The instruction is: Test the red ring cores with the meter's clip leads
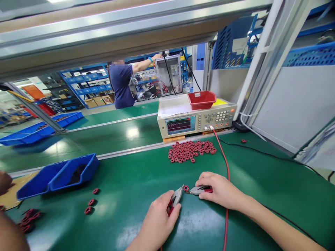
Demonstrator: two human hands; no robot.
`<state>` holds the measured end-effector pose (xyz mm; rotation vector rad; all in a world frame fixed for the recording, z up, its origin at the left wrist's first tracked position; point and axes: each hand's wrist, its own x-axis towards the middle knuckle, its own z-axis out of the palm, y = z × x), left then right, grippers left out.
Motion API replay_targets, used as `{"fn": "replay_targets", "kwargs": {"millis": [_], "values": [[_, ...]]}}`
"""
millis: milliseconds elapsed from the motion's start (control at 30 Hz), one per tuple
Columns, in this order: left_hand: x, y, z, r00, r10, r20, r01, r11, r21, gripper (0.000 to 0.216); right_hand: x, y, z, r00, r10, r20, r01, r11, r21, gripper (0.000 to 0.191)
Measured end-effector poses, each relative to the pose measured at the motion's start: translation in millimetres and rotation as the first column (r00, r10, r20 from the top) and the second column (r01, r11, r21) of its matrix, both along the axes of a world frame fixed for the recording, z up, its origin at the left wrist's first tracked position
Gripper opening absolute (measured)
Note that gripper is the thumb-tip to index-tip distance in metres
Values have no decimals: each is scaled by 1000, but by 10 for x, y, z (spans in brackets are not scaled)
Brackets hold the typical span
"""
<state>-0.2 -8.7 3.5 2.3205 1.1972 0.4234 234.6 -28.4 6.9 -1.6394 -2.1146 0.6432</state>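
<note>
My left hand (161, 212) is closed round a test clip (178, 196) with grey jaws and red grips. My right hand (218, 190) pinches a second test clip (196, 190) of the same kind. Between the two clip tips sits one small red ring-shaped coil core (186, 188) with dark slots. The tips are at its left and right edges; whether they bite on its wires is too small to tell. Farther back lies a pile of similar red cores (191, 151), in front of a bench tester (196, 120) whose screen shows a waveform and red "NG" letters.
A red cable (224, 157) runs from the tester past my right wrist. A red tray (202, 100) sits on the tester. Blue bins (56, 177), several loose cores (91, 202) and another person's arm (12, 226) are at left. A person (121, 83) stands behind the bench.
</note>
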Motion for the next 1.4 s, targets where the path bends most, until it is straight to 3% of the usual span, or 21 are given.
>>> {"fn": "replay_targets", "kwargs": {"millis": [767,933,1067,1200,1267,1300,1400], "values": [[-9,16,-16,999,33,37,-33,999,14,23,5,-21,-24,999,-14,41,12,999,47,18],[-162,8,22,990,136,30,-137,990,21,22,64,-35,-95,999,-27,41,26,999,25,17],[-573,2,55,960,279,11,-280,958,58,21,100,-16,-202,999,-10,53,9,1000,26,19],[-1002,-28,76,837,537,-104,-516,839,173,23,93,-3,-277,999,12,53,-12,1000,13,20],[-1043,-54,81,797,590,-126,-556,800,225,23,81,-7,-283,999,20,45,-21,1000,22,20],[-1002,-66,83,805,579,-128,-542,806,236,22,77,-9,-279,999,23,41,-24,999,28,20],[-695,-62,77,897,418,-142,-388,900,196,14,82,-9,-259,999,23,34,-24,999,46,19]]}}
